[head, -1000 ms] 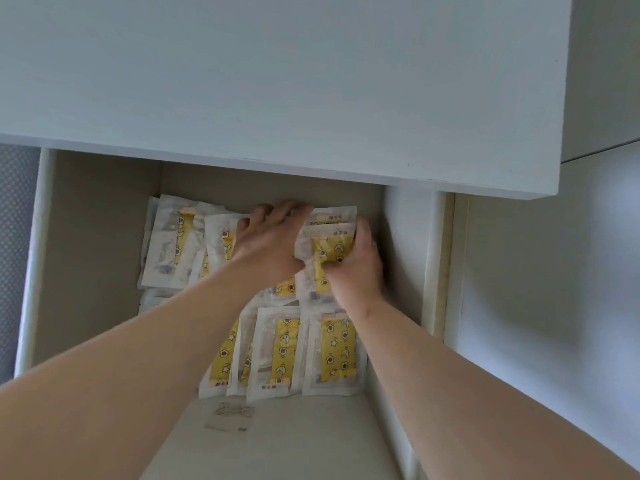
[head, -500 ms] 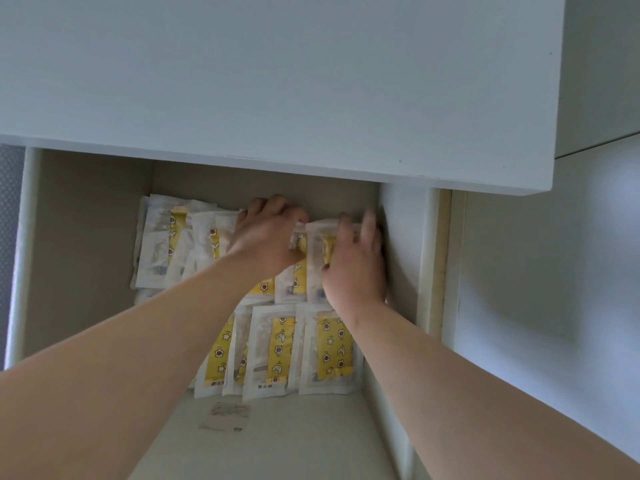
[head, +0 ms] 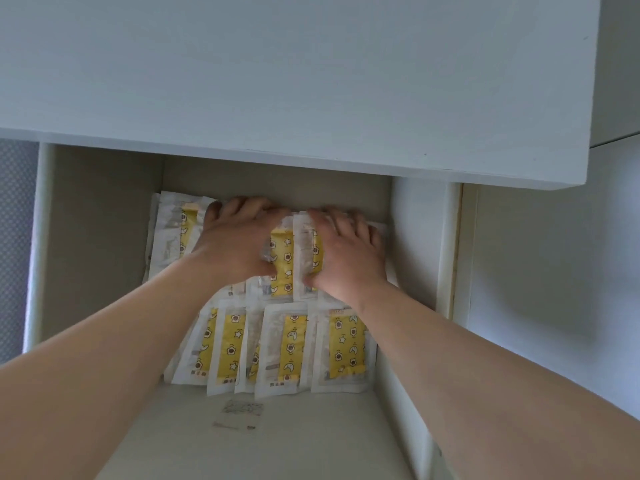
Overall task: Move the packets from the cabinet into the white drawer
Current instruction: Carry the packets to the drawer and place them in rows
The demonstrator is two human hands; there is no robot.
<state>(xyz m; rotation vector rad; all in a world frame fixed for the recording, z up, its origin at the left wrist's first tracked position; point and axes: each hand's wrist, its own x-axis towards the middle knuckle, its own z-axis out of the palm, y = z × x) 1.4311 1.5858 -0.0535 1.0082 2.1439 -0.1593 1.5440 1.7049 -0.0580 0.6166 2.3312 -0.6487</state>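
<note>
Inside the white drawer (head: 104, 237) lie rows of packets (head: 346, 344); left hand (head: 235, 240) and right hand (head: 346, 258) press the rear row flat-fingered.

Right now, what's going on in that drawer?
A person has both hands in the white drawer. The left hand and right hand press flat on the back row of packets, seemingly squaring them up. A front row lies flat nearer the person, and a small slip sits on the drawer floor before it.
</note>
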